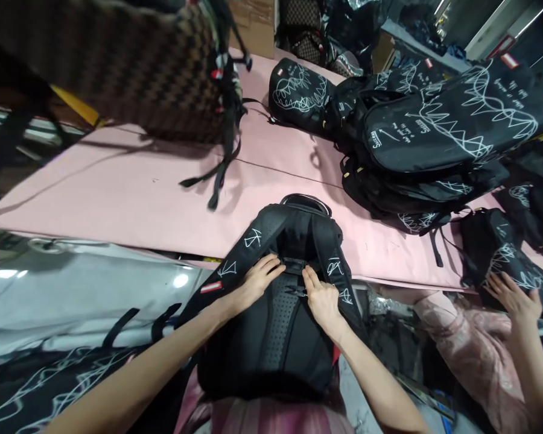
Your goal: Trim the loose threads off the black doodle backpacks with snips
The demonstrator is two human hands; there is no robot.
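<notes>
A black backpack (276, 337) with white scribble print lies back-side up in front of me, its top handle toward the pink table (117, 193). My left hand (257, 280) rests on the mesh back panel beside the left shoulder strap, fingers curled toward the small chest-strap buckle (295, 265). My right hand (322, 298) lies against the right shoulder strap, fingers close together and pointing at the same buckle. Both hands touch the strap area near the buckle; whether they pinch it is hard to tell.
A pile of black printed backpacks (434, 138) fills the table's right side. A brown checkered bag (131, 66) with dangling straps hangs at the upper left. Another person in a pink sleeve has a hand (516, 298) on a backpack at right. Grey plastic wrap (72, 295) lies at left.
</notes>
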